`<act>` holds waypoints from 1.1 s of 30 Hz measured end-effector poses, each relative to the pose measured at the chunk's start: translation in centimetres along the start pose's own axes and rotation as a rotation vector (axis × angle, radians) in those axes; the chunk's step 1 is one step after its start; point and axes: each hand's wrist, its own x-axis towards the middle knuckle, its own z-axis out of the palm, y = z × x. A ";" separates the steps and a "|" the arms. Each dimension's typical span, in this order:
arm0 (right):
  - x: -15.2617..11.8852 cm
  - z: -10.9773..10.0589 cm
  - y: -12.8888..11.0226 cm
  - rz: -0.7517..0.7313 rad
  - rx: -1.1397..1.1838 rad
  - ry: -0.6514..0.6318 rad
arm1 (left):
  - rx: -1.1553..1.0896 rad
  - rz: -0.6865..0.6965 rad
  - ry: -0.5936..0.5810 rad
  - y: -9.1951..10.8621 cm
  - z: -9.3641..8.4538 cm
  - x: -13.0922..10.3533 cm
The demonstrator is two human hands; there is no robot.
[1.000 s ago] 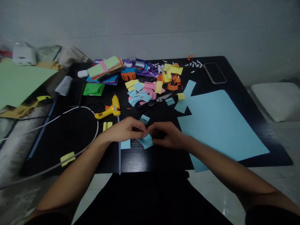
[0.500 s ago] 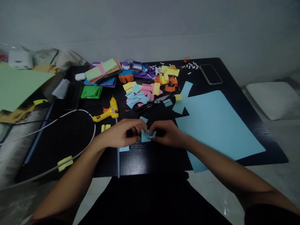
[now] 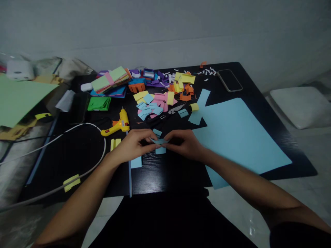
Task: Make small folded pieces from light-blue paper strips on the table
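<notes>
Between my two hands, near the front middle of the black table, is a small folded light blue paper piece [image 3: 160,141]. My left hand [image 3: 138,144] pinches its left end, and my right hand [image 3: 182,144] pinches its right end. Another light blue piece [image 3: 160,151] lies just below it on the table, and one more [image 3: 157,133] lies just beyond it. A further blue piece [image 3: 136,162] is under my left wrist. A large light blue sheet [image 3: 238,137] spreads to the right, partly beneath my right forearm.
A yellow glue gun [image 3: 119,124] with a glue stick stands left of my hands, near a looped white cable [image 3: 104,148]. Scissors [image 3: 176,109] lie beyond my hands beside piled coloured paper pieces [image 3: 148,106]. A phone [image 3: 229,80] rests at the back right.
The blue piece between my fingers has come up off the table and is now held at both ends, its edges tilted upward. The view has shifted slightly.
</notes>
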 end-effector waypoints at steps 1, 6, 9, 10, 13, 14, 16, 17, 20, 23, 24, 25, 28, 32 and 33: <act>0.0 0.0 -0.1 0.049 0.033 -0.008 | -0.005 -0.003 -0.005 0.0 0.0 0.0; 0.1 0.0 -0.4 0.239 0.237 -0.078 | -0.066 -0.042 -0.064 0.1 -0.1 0.0; 0.2 0.0 -0.3 0.262 0.285 -0.102 | -0.117 -0.085 -0.100 0.0 0.0 0.0; 0.2 0.1 -0.2 0.266 0.290 -0.105 | -0.144 -0.108 -0.109 0.0 0.0 0.0; 0.3 0.0 -0.2 0.282 0.305 -0.105 | -0.256 -0.175 -0.108 0.1 0.3 0.0; 0.3 0.0 -0.2 0.290 0.315 -0.104 | -0.292 -0.187 -0.103 0.1 0.3 0.1; 0.4 -0.1 -0.4 0.305 0.346 -0.115 | -0.355 -0.188 -0.106 0.1 0.4 0.2; 0.4 -0.2 -0.5 0.312 0.364 -0.125 | -0.382 -0.184 -0.118 0.1 0.4 0.3; 0.6 -0.3 -0.7 0.325 0.418 -0.160 | -0.447 -0.183 -0.162 0.0 0.5 0.4; 0.7 -0.3 -0.7 0.328 0.445 -0.194 | -0.482 -0.198 -0.185 0.0 0.6 0.4; 0.7 -0.3 -0.6 0.326 0.451 -0.200 | -0.487 -0.203 -0.190 0.0 0.7 0.4; 0.7 -0.3 -0.6 0.322 0.452 -0.203 | -0.488 -0.208 -0.194 0.0 0.7 0.5; 0.7 -0.2 -0.6 0.311 0.448 -0.190 | -0.476 -0.230 -0.191 0.2 0.7 0.5; 0.7 -0.2 -0.8 0.323 0.435 -0.185 | -0.448 -0.270 -0.181 0.3 0.7 0.5; 0.7 -0.2 -0.8 0.328 0.431 -0.185 | -0.446 -0.277 -0.171 0.3 0.7 0.5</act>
